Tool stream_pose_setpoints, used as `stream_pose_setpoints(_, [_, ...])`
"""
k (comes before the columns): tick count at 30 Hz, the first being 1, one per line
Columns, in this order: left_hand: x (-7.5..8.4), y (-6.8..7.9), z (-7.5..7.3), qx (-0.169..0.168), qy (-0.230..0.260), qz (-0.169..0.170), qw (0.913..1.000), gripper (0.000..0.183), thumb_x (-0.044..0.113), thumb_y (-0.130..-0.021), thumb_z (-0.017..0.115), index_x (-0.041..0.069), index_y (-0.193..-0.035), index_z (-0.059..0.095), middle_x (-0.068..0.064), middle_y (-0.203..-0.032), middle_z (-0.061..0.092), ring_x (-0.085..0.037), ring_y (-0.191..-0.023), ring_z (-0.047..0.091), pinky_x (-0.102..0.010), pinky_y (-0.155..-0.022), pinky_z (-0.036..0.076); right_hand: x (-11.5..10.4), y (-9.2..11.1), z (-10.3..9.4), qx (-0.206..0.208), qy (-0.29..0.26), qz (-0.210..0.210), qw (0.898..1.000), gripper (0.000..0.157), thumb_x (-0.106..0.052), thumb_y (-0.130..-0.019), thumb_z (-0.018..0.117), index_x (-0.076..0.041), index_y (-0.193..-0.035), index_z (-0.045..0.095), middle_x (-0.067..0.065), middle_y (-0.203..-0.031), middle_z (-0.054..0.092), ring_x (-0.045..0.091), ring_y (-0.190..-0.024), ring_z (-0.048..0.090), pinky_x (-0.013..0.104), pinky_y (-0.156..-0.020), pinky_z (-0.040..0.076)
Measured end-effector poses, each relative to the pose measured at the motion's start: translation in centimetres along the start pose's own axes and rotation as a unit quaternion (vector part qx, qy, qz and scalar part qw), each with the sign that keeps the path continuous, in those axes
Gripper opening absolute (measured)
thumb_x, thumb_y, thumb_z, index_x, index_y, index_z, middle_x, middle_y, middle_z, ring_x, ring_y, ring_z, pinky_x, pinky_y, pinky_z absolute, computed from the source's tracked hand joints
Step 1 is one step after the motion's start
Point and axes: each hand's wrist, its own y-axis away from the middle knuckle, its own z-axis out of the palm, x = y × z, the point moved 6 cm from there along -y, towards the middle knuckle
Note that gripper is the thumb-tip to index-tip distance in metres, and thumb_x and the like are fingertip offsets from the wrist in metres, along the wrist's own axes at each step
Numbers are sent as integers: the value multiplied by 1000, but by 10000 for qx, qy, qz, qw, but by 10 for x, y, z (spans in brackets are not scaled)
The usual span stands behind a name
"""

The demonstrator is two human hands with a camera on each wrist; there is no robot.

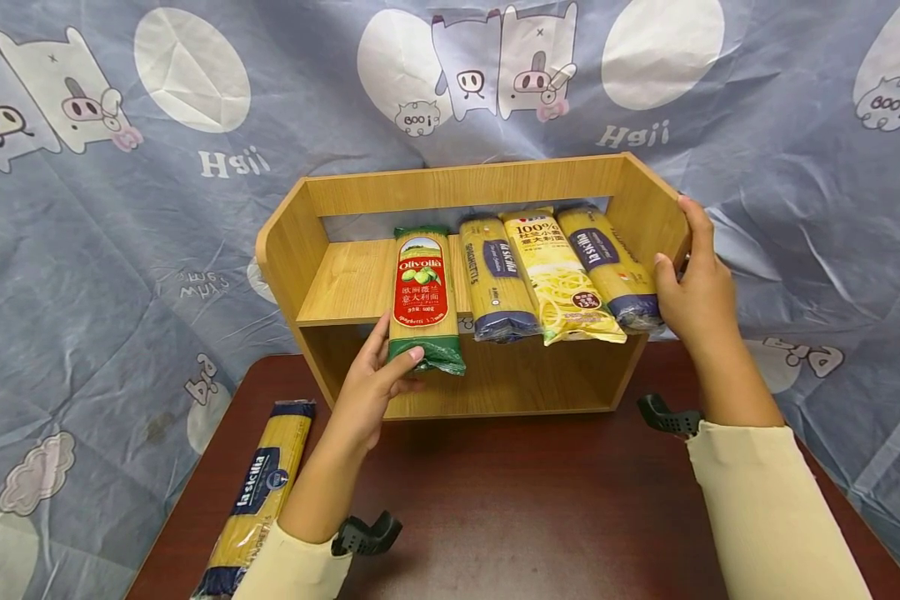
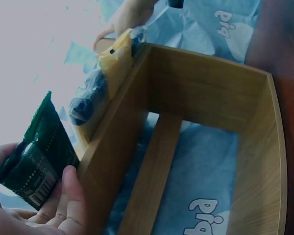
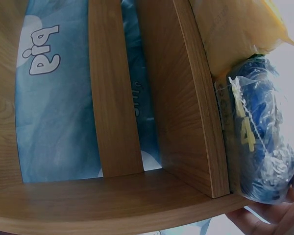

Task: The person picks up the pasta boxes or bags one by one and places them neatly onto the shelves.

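My left hand [image 1: 367, 385] holds the green-ended lower part of a red-labelled spaghetti pack [image 1: 422, 287], thumb on top and fingers beneath. The pack leans onto the upper board of a wooden shelf [image 1: 465, 187]; the left wrist view shows its green end [image 2: 44, 156] standing out past the board's edge. My right hand [image 1: 693, 296] grips the shelf's right side panel, thumb on the inner side, fingers at the outside. Next to that thumb lies a blue-ended spaghetti pack [image 1: 607, 267]. Left of it are a yellow pasta pack [image 1: 562, 279] and another blue-ended spaghetti pack [image 1: 498, 279].
Another blue-labelled spaghetti pack [image 1: 258, 492] lies on the dark red table [image 1: 510, 508] at the left. Below the upper board, the shelf has a lower compartment [image 1: 510, 383]. A patterned blue cloth [image 1: 285, 83] hangs behind and at both sides.
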Motion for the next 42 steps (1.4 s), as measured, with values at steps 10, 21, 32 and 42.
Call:
stream_pose_setpoints(10, [0, -16, 3, -67, 105, -112, 9999, 80, 26, -98, 67, 37, -161, 19, -3, -140, 56, -15, -100, 67, -41, -87, 57, 0, -1, 1, -15, 47, -1, 10000, 68, -21, -101, 51, -43, -157, 19, 41, -132, 54, 60, -113, 55, 71, -92, 39])
stream_pose_setpoints(21, [-1, -28, 9, -339, 222, -34, 9992, 77, 23, -98, 65, 36, -161, 21, 0, -145, 53, -13, -101, 65, -40, -87, 56, -1, -1, 1, 12, 58, 3, 10000, 68, -21, -101, 51, -43, -157, 19, 41, -132, 55, 60, -113, 55, 71, -91, 38])
stream_pose_setpoints(32, [-5, -29, 10, -265, 329, -164, 9990, 79, 23, -98, 67, 36, -161, 21, -4, -141, 57, -13, -99, 66, -31, -81, 58, 1, -1, 0, 30, 27, 31, 10000, 68, -21, -101, 51, -43, -156, 19, 40, -132, 55, 61, -113, 54, 71, -91, 37])
stream_pose_setpoints(42, [-5, -25, 6, -209, 104, -151, 9996, 80, 24, -97, 68, 36, -161, 20, -10, -137, 60, -16, -99, 69, -33, -84, 58, 3, -2, 1, 10, 76, -9, 10000, 68, -22, -101, 51, -43, -157, 19, 40, -133, 55, 61, -113, 54, 71, -90, 38])
